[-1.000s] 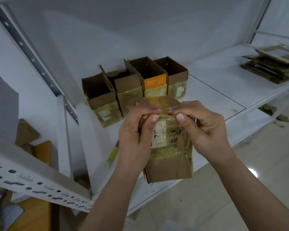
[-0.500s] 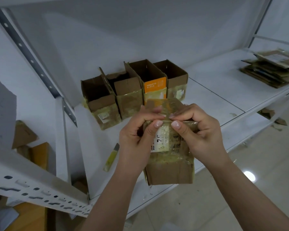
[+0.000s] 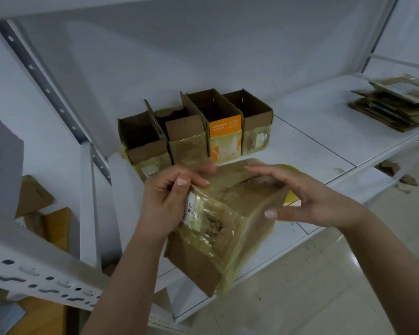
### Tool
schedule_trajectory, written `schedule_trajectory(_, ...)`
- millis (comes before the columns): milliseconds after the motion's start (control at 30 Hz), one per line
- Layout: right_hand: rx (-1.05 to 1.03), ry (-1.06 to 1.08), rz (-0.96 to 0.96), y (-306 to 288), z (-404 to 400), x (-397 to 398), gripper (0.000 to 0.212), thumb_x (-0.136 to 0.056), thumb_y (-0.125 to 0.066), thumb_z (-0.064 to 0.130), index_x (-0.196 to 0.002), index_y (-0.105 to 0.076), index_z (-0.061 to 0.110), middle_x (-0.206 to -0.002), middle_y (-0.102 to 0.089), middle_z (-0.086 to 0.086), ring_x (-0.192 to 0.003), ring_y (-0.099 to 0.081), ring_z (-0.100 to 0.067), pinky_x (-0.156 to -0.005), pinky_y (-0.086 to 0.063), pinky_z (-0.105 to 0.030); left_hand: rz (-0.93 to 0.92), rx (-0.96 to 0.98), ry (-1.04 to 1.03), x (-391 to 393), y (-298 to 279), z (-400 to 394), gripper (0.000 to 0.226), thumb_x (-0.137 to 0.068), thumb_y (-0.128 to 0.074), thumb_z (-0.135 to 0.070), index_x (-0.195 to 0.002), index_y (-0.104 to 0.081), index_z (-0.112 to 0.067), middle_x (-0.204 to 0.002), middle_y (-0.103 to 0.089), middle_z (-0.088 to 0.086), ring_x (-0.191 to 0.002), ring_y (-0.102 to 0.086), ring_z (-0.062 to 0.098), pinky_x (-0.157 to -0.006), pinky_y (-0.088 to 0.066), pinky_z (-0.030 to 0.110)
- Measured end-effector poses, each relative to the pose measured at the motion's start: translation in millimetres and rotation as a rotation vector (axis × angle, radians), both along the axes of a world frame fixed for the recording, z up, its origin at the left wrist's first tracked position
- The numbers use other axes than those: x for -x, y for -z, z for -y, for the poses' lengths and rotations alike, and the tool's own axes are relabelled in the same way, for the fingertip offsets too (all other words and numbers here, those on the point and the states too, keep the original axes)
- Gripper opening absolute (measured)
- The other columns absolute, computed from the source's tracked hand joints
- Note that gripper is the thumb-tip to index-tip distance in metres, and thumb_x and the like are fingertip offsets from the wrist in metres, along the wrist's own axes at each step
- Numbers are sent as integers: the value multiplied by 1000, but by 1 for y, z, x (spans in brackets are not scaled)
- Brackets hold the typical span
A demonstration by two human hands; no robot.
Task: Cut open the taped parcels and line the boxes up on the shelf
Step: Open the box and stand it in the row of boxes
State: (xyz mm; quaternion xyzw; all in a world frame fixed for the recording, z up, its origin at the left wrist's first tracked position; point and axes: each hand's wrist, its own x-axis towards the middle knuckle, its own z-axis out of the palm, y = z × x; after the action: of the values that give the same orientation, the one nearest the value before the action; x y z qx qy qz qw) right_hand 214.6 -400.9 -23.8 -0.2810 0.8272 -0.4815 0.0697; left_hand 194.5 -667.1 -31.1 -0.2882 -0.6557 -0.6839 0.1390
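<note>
The taped parcel (image 3: 224,218), a brown cardboard box wrapped in yellowed clear tape with a white label on its near-left face, is held tilted in the air in front of the white shelf (image 3: 312,131), at the centre of the view. The left hand (image 3: 166,201) grips the parcel's upper left corner at about 9 o'clock from its middle, fingers curled over the top edge and the thumb pressed on the labelled face. The right hand (image 3: 302,199) sits at 3 o'clock from the parcel, its fingers spread wide and only gently bent: the fingertips arch over the top face and the thumb lies against the right side, so it steadies the box rather than clasping it.

At 12 o'clock from the parcel, four opened boxes (image 3: 196,131) stand in a row on the shelf, touching side by side with their flaps up; the third from the left has an orange front (image 3: 225,139). A yellow object (image 3: 290,187) shows partly behind the parcel's right edge; what it is cannot be told. At 2 o'clock, far along the shelf, lies a stack of flattened cardboard (image 3: 397,102).
</note>
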Motion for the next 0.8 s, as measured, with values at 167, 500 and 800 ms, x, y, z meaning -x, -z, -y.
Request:
schedule_trajectory(167, -270, -141, 317, -17, -8, 11, 119, -60, -92, 39, -149, -13, 50, -162, -6, 18, -147, 0, 6, -124, -12, -36, 73, -39, 277, 7, -10, 10, 55, -93, -43, -57, -78, -70, -12, -91, -73, 8, -105, -67, 36, -95, -51, 39)
schedule_trajectory(500, -360, 433, 105, -28, 19, 10, 105, -45, -71, 78, -135, -33, 40, -117, -45, 16, -116, -46, -11, -93, -48, -34, -23, 103, -530, 16, -6, 8, 23, -102, -50, -21, -118, -65, -16, -117, -68, 1, -110, -63, 11, -91, -53, 24)
schedule_trajectory(800, -352, 504, 117, -2, 53, 7, 70, -85, -42, 70, -144, -34, 32, -118, -35, 1, -125, -39, -22, -99, -32, -31, 364, 165, -81, -16, 33, -36, 59, -93, -63, -34, -147, -40, -33, -132, -60, -17, -123, -56, 2, -99, -51, 29)
